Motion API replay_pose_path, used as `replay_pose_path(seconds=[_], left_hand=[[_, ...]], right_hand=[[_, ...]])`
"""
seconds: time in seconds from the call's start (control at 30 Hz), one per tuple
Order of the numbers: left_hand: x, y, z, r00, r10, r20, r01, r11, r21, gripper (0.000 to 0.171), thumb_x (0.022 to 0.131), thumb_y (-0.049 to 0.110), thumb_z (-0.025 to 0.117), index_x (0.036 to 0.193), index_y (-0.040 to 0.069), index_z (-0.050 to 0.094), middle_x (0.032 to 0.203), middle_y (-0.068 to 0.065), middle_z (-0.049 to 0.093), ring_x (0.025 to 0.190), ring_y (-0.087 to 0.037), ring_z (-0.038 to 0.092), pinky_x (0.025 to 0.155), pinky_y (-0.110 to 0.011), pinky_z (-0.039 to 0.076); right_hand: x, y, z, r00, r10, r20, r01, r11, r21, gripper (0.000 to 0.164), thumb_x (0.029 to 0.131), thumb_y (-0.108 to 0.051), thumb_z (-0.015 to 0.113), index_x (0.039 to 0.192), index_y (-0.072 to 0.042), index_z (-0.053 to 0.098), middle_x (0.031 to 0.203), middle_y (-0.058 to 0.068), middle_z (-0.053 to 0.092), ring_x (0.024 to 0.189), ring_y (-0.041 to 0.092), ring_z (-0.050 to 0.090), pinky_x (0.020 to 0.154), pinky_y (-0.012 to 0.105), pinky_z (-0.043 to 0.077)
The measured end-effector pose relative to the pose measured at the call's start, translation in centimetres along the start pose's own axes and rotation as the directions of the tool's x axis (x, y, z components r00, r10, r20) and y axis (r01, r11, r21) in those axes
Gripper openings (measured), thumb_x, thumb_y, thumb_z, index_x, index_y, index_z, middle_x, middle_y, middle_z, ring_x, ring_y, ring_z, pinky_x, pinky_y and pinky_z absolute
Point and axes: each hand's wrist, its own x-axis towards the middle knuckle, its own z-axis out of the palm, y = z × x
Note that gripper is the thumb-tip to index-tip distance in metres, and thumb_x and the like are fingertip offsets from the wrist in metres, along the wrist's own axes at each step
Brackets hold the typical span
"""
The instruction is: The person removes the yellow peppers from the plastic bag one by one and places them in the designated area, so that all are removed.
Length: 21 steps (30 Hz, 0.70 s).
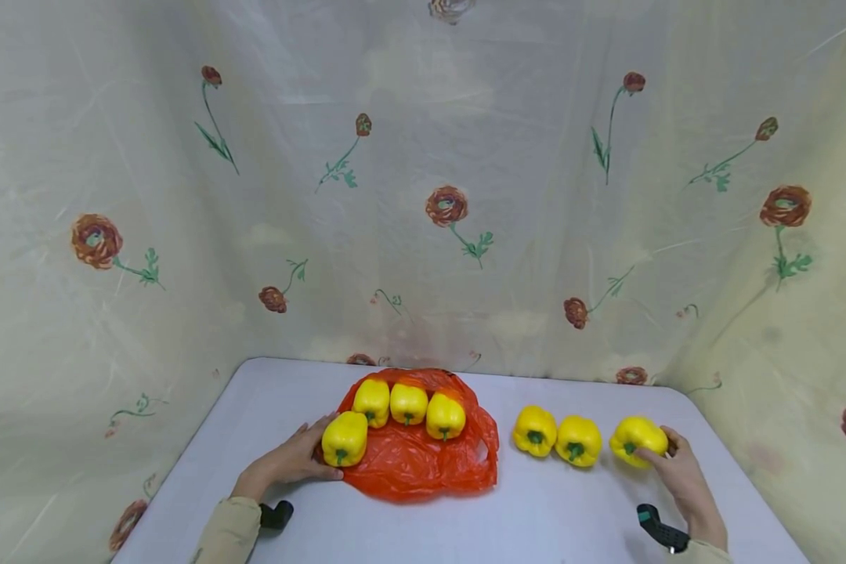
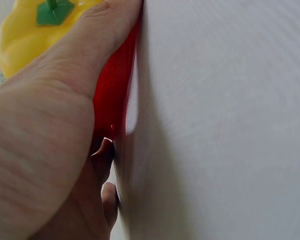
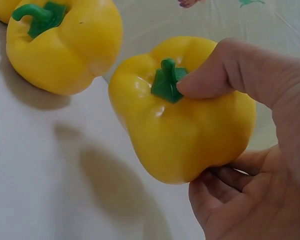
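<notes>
A yellow bell pepper (image 3: pixel 190 135) with a green stem is gripped in my right hand (image 1: pixel 684 474), thumb beside the stem and fingers round the far side. Its shadow lies apart from it, so it is raised off the table. My left hand (image 1: pixel 292 458) rests at the left edge of a red plastic bag (image 1: pixel 423 466), thumb and fingers spread around another yellow bell pepper (image 1: pixel 344 440). In the left wrist view the thumb lies against this pepper (image 2: pixel 25 40), with red plastic below; the fingertips are partly hidden. Several yellow peppers (image 1: pixel 409 403) lie on the bag.
Two more yellow peppers (image 1: pixel 534 431) stand side by side on the white table (image 1: pixel 536 517), between the bag and my right hand. A flower-patterned curtain (image 1: pixel 409 258) hangs behind the table and along both sides.
</notes>
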Motion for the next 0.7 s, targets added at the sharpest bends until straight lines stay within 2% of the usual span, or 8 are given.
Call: replay_pose_path(seconds=[0.23, 0.4, 0.7], left_hand=[[0.0, -0.1, 0.0, 1.000, 0.015, -0.002, -0.015, 1.000, -0.011, 0.110, 0.070, 0.054, 0.079, 0.155, 0.015, 0.020, 0.160, -0.011, 0.025, 0.147, -0.033, 0.022, 0.121, -0.056, 0.004], [0.0, 0.0, 0.0, 1.000, 0.012, 0.000, -0.012, 1.000, -0.009, 0.110, 0.071, 0.053, 0.079, 0.155, 0.015, 0.021, 0.159, -0.012, 0.025, 0.147, -0.033, 0.022, 0.121, -0.057, 0.004], [0.0, -0.1, -0.1, 1.000, 0.014, 0.001, -0.014, 1.000, -0.001, 0.110, 0.070, 0.054, 0.079, 0.155, 0.016, 0.020, 0.159, -0.012, 0.025, 0.146, -0.034, 0.022, 0.120, -0.057, 0.004]], right_hand=[[0.5, 0.6, 0.5, 1.000, -0.003, 0.028, 0.004, 1.000, -0.018, 0.101, 0.092, -0.032, 0.062, 0.149, 0.008, -0.010, 0.155, 0.034, -0.010, 0.144, 0.050, 0.000, 0.119, 0.058, 0.012], [0.9, 1.1, 0.8, 0.997, 0.041, 0.060, -0.040, 0.999, -0.014, 0.108, 0.089, -0.039, 0.065, 0.149, 0.007, -0.011, 0.154, 0.034, -0.013, 0.143, 0.052, -0.001, 0.117, 0.061, 0.012], [1.2, 1.5, 1.6, 0.996, 0.049, 0.075, -0.050, 0.999, 0.000, 0.106, 0.089, -0.032, 0.065, 0.148, 0.009, -0.012, 0.154, 0.036, -0.011, 0.142, 0.052, 0.000, 0.118, 0.059, 0.009]])
